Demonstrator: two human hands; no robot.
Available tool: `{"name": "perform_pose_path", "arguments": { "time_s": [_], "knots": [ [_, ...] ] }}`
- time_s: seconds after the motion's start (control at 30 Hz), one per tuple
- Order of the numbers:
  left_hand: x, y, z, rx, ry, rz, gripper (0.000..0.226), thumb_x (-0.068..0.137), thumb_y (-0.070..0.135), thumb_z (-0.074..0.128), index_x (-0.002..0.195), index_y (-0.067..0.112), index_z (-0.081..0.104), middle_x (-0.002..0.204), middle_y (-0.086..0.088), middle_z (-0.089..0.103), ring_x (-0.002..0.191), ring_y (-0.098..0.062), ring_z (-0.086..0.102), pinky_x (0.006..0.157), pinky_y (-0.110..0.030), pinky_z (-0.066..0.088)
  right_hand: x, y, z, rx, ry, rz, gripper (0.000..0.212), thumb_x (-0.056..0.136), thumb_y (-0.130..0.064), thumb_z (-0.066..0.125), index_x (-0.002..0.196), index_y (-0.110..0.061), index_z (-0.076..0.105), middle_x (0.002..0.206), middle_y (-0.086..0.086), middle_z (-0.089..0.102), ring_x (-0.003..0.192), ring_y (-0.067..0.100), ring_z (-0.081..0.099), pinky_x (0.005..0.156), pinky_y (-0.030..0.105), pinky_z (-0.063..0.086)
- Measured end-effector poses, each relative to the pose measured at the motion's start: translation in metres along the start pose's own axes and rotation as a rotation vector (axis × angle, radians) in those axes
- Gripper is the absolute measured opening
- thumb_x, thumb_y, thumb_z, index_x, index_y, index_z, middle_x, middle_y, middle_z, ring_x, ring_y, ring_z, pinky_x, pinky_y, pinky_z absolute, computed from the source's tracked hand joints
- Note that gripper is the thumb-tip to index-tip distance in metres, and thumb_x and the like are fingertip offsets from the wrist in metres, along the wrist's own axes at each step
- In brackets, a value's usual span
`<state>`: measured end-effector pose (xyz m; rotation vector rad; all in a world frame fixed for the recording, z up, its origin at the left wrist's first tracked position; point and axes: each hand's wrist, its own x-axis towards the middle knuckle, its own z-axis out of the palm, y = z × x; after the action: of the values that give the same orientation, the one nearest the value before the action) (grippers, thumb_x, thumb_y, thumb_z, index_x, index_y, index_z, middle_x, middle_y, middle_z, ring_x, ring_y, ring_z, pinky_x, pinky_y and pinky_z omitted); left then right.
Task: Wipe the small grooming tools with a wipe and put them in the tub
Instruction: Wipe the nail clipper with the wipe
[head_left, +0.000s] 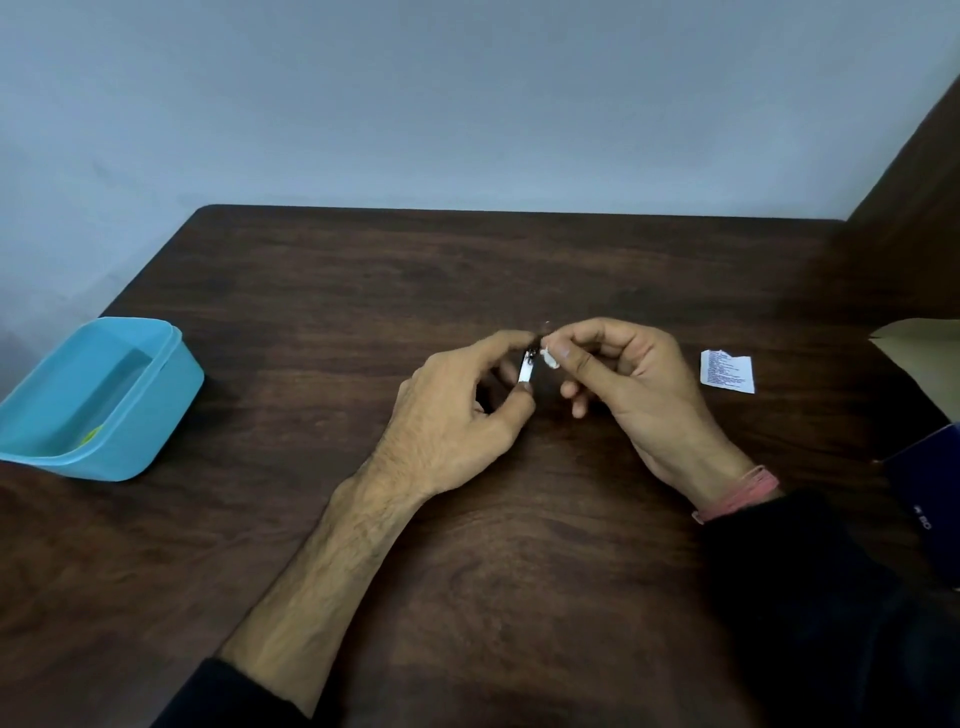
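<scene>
Head view: left hand (462, 410) pinches a small metal grooming tool (525, 370) between thumb and fingers above the middle of the dark wooden table (363, 291), while right hand (618, 374) pinches a small white wipe (549, 357) against the tool's far end. The blue tub (111, 431) sits open at the table's left edge, well apart from both hands; 1 torn white sachet (726, 371) lies right of the right hand.

Setting: plain indoor room, likely home or small office; exact type cannot be told. Evidence: dark wood-grain table (363, 291) set against a bare pale wall (467, 104); dark wooden panel (914, 182) at table's far right corner.
</scene>
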<state>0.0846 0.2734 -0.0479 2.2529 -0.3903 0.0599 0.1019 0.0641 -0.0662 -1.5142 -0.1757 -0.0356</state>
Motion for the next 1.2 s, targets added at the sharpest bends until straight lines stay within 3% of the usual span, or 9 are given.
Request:
{"name": "perform_pose_path", "arguments": {
  "time_s": [0.17,0.37,0.47,0.73,0.9,0.97,1.03,1.13,1.2],
  "knots": [
    [0.003,0.000,0.001,-0.064,0.003,-0.035,0.030,0.106,0.036,0.068,0.134,0.047,0.068,0.094,0.022,0.079,0.075,-0.004,0.070,0.080,-0.037,0.058,-0.001,0.000,0.002,0.006,0.026,-0.058,0.012,0.098,0.001,0.078,0.109,0.002,0.078,0.097,0.011,0.081,0.076,0.016,0.072,0.060,0.026,0.061],
    [0.002,0.001,0.000,-0.134,-0.041,-0.046,0.023,0.102,0.038,0.069,0.123,0.045,0.076,0.087,0.017,0.080,0.081,-0.010,0.077,0.090,-0.049,0.064,-0.010,-0.001,0.012,-0.364,0.131,-0.253,0.010,0.093,-0.012,0.089,0.098,-0.020,0.084,0.085,-0.004,0.082,0.070,0.013,0.076,0.059,0.025,0.057],
    [0.002,-0.001,0.000,-0.182,-0.065,-0.040,0.025,0.099,0.037,0.068,0.120,0.045,0.077,0.086,0.013,0.080,0.084,-0.012,0.078,0.092,-0.050,0.063,-0.014,-0.003,0.015,-0.526,0.151,-0.346,0.013,0.090,-0.010,0.090,0.096,-0.021,0.085,0.088,-0.009,0.079,0.071,0.014,0.075,0.058,0.019,0.053],
    [0.002,-0.006,-0.001,-0.257,-0.093,0.001,0.026,0.104,0.022,0.073,0.123,0.039,0.079,0.083,0.006,0.079,0.087,-0.022,0.078,0.095,-0.049,0.063,-0.015,-0.005,0.013,-0.591,0.150,-0.395,0.012,0.089,-0.011,0.091,0.098,-0.019,0.087,0.091,-0.013,0.077,0.075,0.010,0.075,0.062,0.013,0.051],
    [0.003,-0.008,0.001,-0.292,-0.109,-0.017,0.026,0.102,0.021,0.078,0.122,0.038,0.080,0.082,0.001,0.080,0.085,-0.032,0.077,0.093,-0.051,0.062,-0.009,-0.004,0.005,-0.657,0.237,-0.427,0.012,0.090,-0.010,0.086,0.094,-0.020,0.084,0.091,-0.013,0.076,0.060,0.015,0.067,0.057,0.022,0.050],
    [0.002,-0.009,0.002,-0.306,-0.113,-0.024,0.024,0.101,0.022,0.079,0.120,0.038,0.080,0.082,0.001,0.080,0.085,-0.033,0.077,0.094,-0.052,0.062,-0.009,-0.004,0.003,-0.685,0.205,-0.442,0.011,0.089,-0.009,0.085,0.094,-0.019,0.084,0.090,-0.012,0.075,0.057,0.015,0.064,0.057,0.020,0.047],
    [0.002,-0.009,0.002,-0.318,-0.104,-0.027,0.025,0.101,0.020,0.079,0.120,0.036,0.081,0.080,0.003,0.080,0.081,-0.030,0.077,0.087,-0.046,0.064,-0.009,-0.004,0.003,-0.671,0.212,-0.433,0.012,0.089,-0.009,0.085,0.094,-0.020,0.084,0.090,-0.012,0.075,0.056,0.016,0.062,0.055,0.019,0.045],
    [0.004,-0.008,0.001,-0.334,-0.054,-0.056,0.024,0.104,0.019,0.075,0.123,0.033,0.081,0.076,0.004,0.079,0.067,-0.013,0.066,0.063,-0.026,0.056,-0.009,-0.006,0.002,-0.622,0.282,-0.425,0.011,0.092,-0.011,0.085,0.092,-0.021,0.082,0.089,-0.011,0.075,0.057,0.018,0.061,0.051,0.028,0.047],
    [0.005,-0.008,0.000,-0.369,-0.023,-0.093,0.023,0.105,0.019,0.074,0.124,0.031,0.081,0.075,0.005,0.078,0.067,-0.010,0.063,0.059,-0.024,0.054,-0.011,-0.007,0.004,-0.616,0.250,-0.438,0.011,0.091,-0.009,0.086,0.092,-0.019,0.081,0.088,-0.010,0.073,0.057,0.018,0.061,0.053,0.024,0.047]
  ]
}}
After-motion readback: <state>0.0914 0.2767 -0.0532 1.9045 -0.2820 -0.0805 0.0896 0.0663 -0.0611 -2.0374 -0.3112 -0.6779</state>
